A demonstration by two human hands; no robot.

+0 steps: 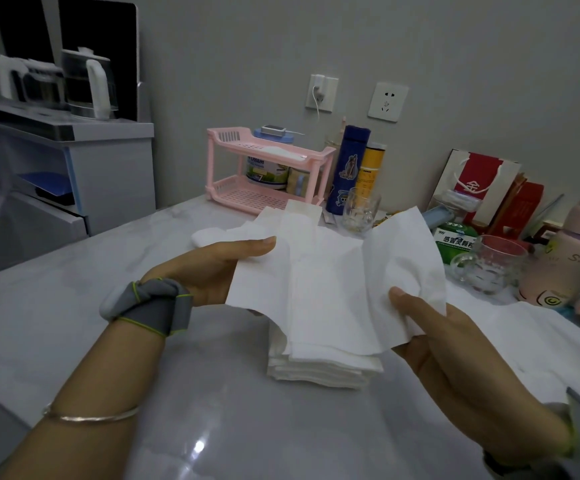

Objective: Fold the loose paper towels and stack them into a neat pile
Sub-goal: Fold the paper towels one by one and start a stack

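While towel (333,289) overhangs pile (323,370), glass mug (489,265) stands beside.

Soft matt paper towel (333,292) above glossy marbled table (212,393).

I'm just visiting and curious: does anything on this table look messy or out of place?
Nothing looks spilled or broken. The pile of folded towels sits a little uneven, its layers' edges not lined up. The towel held between the left hand and right hand is rumpled on its right side.
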